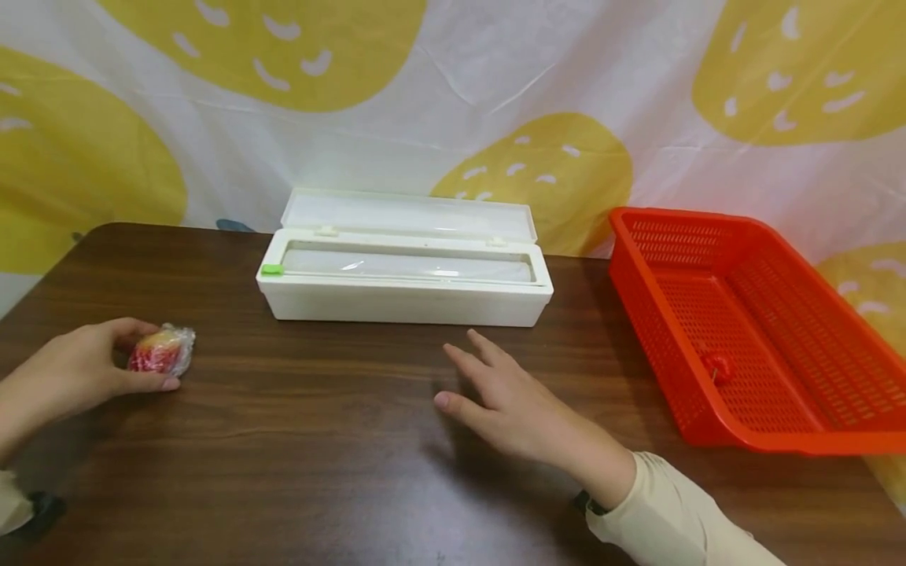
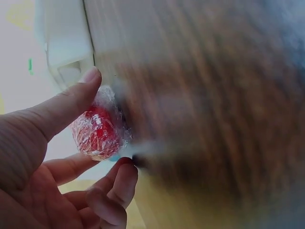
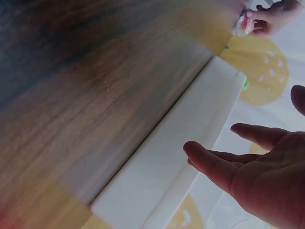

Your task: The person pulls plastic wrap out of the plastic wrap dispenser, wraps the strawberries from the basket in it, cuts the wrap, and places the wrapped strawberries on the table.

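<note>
At the table's left side my left hand (image 1: pixel 88 364) holds a small red-and-yellow fruit (image 1: pixel 157 351) wrapped in clear cling film. Its thumb lies along one side and the fingers curve round the other. The left wrist view shows the crinkled film over the fruit (image 2: pixel 97 131) close up, low over the tabletop. My right hand (image 1: pixel 513 401) hovers over the middle of the table, fingers spread and holding nothing. Just beyond it stands a white cling film dispenser (image 1: pixel 406 303), its lid (image 1: pixel 410 214) raised and a roll of film (image 1: pixel 406 266) inside.
A red plastic basket (image 1: pixel 647 330) stands on the right, with a small shiny red item (image 1: pixel 718 366) inside. The dark wooden table (image 1: pixel 304 440) ends at a fabric backdrop (image 1: pixel 524 71) with yellow fruit shapes. A green slider (image 1: pixel 272 270) sits at the dispenser's left end.
</note>
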{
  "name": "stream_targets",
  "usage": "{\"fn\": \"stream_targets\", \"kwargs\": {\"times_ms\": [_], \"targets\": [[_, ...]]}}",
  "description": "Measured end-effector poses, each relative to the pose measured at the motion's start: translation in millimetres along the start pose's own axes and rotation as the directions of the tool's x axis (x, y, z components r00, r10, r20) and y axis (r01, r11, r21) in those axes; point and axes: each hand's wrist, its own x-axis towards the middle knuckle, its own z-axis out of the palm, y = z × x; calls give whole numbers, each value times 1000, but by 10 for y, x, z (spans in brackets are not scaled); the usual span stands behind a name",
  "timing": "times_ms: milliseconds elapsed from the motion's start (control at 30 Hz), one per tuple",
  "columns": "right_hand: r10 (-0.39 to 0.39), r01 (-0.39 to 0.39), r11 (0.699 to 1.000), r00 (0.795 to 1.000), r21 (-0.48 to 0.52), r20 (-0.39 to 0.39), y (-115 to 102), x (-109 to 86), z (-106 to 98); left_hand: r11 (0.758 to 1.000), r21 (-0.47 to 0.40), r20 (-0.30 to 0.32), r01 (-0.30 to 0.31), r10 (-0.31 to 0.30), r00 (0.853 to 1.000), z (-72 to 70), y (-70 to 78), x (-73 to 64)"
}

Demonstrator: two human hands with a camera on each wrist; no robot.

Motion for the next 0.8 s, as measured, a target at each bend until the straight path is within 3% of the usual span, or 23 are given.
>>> {"fn": "stream_targets", "kwargs": {"times_ms": [400, 567, 633, 700, 733, 800], "targets": [[18, -18, 1000, 1000, 11, 1, 16, -4, -26, 1000, 14, -8, -19, 19, 1000, -36, 5, 16], [16, -17, 1000, 999, -25, -33, 45, 19, -95, 998, 31, -90, -46, 49, 995, -120, 31, 34], [5, -10, 998, 996, -62, -86, 74, 54, -144, 996, 46, -169, -83, 89, 982, -165, 93, 53], [-13, -2, 997, 983, -83, -181, 125, 111, -196, 990, 41, -255, -136, 142, 956, -213, 181, 66], [-20, 3, 997, 969, -71, -245, 155, 146, -224, 985, 34, -295, -169, 172, 940, -239, 233, 69], [-16, 8, 1000, 923, -23, -385, 233, 222, -277, 969, 34, -339, -244, 241, 909, -286, 352, 68]]}}
